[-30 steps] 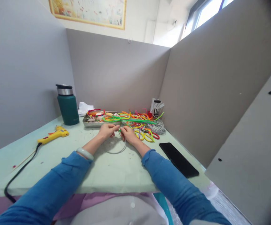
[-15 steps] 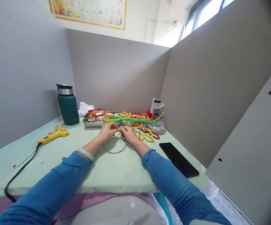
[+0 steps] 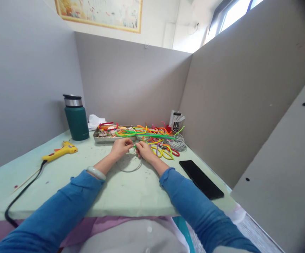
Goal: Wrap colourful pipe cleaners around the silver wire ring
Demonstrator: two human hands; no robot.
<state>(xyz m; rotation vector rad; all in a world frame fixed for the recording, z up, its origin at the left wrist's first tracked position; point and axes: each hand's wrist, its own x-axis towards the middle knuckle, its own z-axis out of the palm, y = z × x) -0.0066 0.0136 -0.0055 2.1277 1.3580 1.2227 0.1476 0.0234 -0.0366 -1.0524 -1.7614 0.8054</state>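
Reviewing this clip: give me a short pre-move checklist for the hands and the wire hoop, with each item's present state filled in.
1. Left hand grips the wire hoop: ok.
2. Right hand pinches the green piece at the hoop's top: ok.
3. Hoop's lower arc rests on the table: cannot tell.
4. Glue gun lies apart from both hands: ok.
5. Phone lies fully on the table: not ok, it lies at the edge.
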